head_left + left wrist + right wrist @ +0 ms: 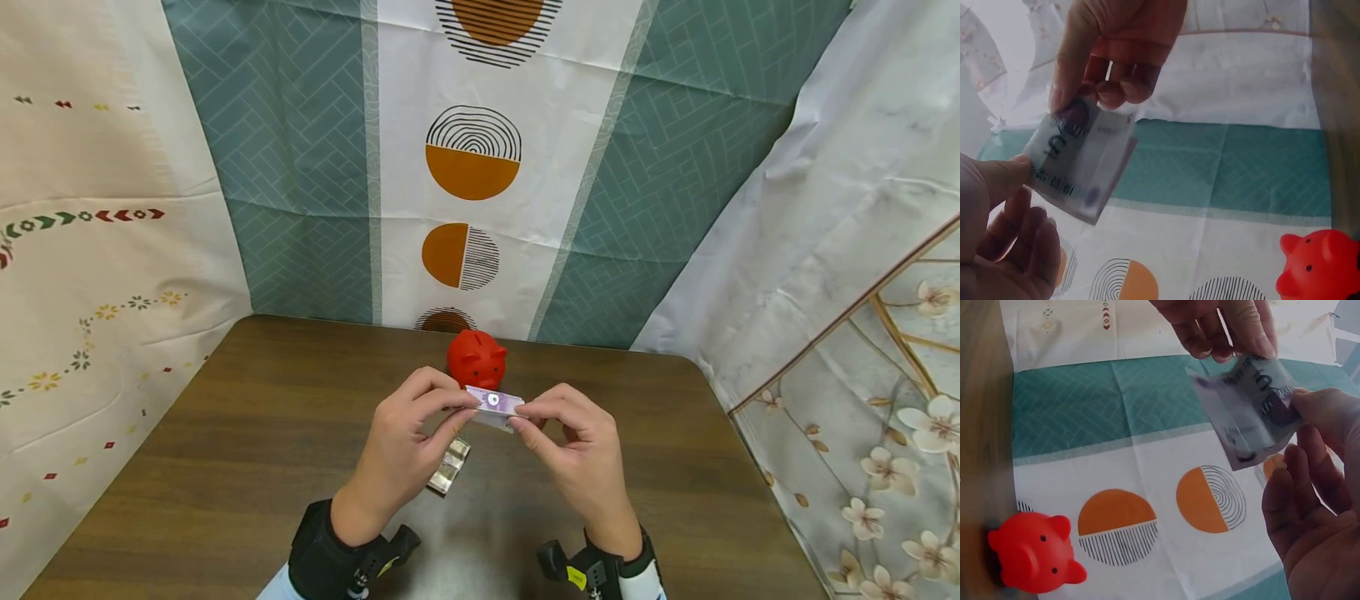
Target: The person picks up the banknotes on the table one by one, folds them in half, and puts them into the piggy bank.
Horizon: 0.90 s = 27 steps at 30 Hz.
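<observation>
A folded purple banknote (pixel 496 402) is held up between both hands above the table. The left hand (pixel 408 442) pinches its left end between thumb and fingers. At the opposite end, the right hand (pixel 573 454) pinches it the same way. A large 5 shows on the banknote (pixel 1079 162) in the left wrist view, and its lower flap hangs slightly apart. Just behind the note stands a red piggy bank (pixel 476 358), facing the person. Below the left hand, a small pale-gold rectangular item (pixel 452 465) with dark edges lies on the table, partly hidden by that hand.
The brown wooden table (pixel 675 467) has its far edge against a green and white patterned cloth (pixel 315 167). Cream cloth (pixel 112 275) hangs at the left and floral cloth (pixel 870 400) at the right. Each wrist wears a black strap with a camera.
</observation>
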Tool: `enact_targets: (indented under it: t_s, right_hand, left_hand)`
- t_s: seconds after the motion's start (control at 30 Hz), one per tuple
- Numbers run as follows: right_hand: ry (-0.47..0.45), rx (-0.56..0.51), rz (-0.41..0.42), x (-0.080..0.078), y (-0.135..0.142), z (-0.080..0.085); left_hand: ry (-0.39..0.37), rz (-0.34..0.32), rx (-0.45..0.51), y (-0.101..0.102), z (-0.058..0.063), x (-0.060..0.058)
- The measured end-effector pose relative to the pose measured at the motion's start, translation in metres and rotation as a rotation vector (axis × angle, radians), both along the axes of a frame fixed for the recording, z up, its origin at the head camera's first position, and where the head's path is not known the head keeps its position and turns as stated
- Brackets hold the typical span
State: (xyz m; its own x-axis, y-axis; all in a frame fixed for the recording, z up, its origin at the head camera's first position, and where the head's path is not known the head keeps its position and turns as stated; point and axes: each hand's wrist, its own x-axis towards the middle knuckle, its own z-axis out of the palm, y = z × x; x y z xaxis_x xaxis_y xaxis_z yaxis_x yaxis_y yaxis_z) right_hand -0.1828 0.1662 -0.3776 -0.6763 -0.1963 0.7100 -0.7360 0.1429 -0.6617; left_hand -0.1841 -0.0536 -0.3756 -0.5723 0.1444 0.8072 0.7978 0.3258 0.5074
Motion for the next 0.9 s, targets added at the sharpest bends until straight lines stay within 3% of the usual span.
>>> enact_targets:
  t_s: [0.13, 0.3, 0.53, 0.9]
  right_hand:
    - [0.006, -0.016, 0.037, -0.001, -0.002, 0.000]
    - [-0.053, -0.002, 0.054, 0.000, -0.002, -0.001]
    - [-0.060, -0.054, 0.124, 0.003, -0.006, -0.001]
    - [0.001, -0.091, 0.192, 0.001, -0.016, -0.003]
  left_hand:
    - [-0.056, -0.060, 0.011, 0.000, -0.001, 0.000]
    - [-0.150, -0.168, 0.033, 0.002, -0.003, 0.002]
    - [-0.314, -0.222, 0.090, 0.004, -0.001, 0.007]
    - [-0.274, -0.289, 0.127, 0.010, -0.005, 0.007]
